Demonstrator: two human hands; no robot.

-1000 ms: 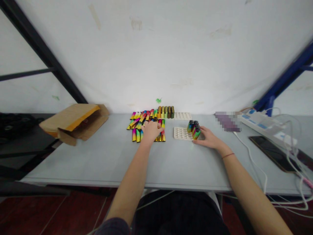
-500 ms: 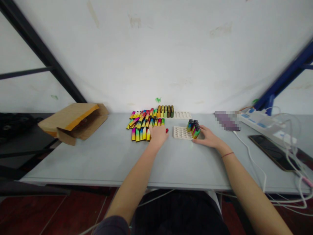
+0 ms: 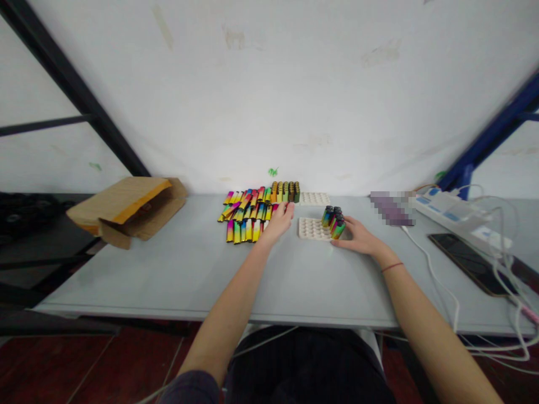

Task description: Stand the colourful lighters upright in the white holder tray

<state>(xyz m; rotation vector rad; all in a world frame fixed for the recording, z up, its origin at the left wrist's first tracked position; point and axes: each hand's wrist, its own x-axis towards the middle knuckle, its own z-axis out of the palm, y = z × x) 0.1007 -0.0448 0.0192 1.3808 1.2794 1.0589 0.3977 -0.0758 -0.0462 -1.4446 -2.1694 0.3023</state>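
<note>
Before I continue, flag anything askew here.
The colourful cylinders lying left of the near white tray look askew: several lie slanted across each other, while those in the tray stand upright. Nothing appears spilled.

Cylinders (image 3: 249, 230) beside the left fingers (image 3: 288, 208) blend pink, blue and yellow; the tray (image 3: 310, 231) by the right fingers (image 3: 351, 224) is off-white.

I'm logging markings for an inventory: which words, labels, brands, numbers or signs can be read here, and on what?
None can be read.
Green mark on the wall: a scrawl without legible letters.
Colourful pieces: any print is too small.
Power strip: any marking is too blurred.
Purple item: pixelated, unreadable.
</note>
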